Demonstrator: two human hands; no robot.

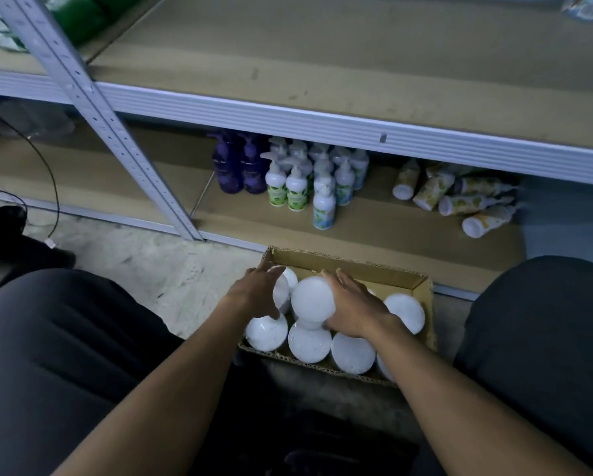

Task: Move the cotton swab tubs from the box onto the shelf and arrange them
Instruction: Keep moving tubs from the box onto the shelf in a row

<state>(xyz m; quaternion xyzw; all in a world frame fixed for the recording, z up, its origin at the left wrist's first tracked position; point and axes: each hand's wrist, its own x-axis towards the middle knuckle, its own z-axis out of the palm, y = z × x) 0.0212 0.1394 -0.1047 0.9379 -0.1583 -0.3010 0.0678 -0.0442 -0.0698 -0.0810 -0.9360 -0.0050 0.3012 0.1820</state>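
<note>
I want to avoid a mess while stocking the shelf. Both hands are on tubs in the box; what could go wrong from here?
1. The raised tub sits between the left hand and right hand; held only by its sides, it might slip back onto the tubs below.
2. The tubs are packed tightly in the cardboard box, so lifting one may drag a neighbour.
3. The lower shelf already holds pump bottles; a careless placement could topple them.
</note>
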